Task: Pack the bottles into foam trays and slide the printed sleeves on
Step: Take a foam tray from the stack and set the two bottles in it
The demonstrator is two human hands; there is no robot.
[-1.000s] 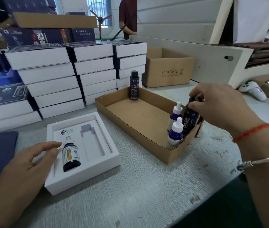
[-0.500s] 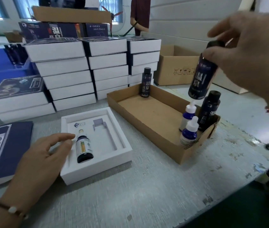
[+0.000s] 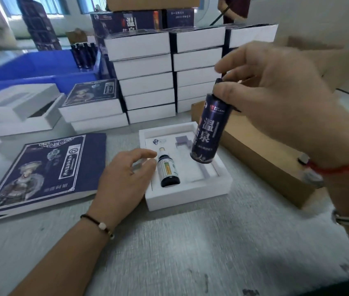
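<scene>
Head view: one bottle (image 3: 168, 170) sits in the tray (image 3: 187, 194); right hand (image 3: 280, 99) grips the second (image 3: 210, 129) above it; left hand (image 3: 124, 180) open; sleeve (image 3: 41, 169) unused.

I see a grey, scuffed tabletop (image 3: 190, 248) carrying everything here. A white foam tray (image 3: 188, 195) sits on it near the middle, with a flat printed sleeve (image 3: 41, 174) lying well to its left. Just right of the tray rests a shallow cardboard box (image 3: 261, 154). Behind the tray stand stacks of white boxes (image 3: 148, 82), and a lower pile (image 3: 92, 110) sits to their left. Far left are what look like open white trays (image 3: 17, 107), though that corner is blurred.
</scene>
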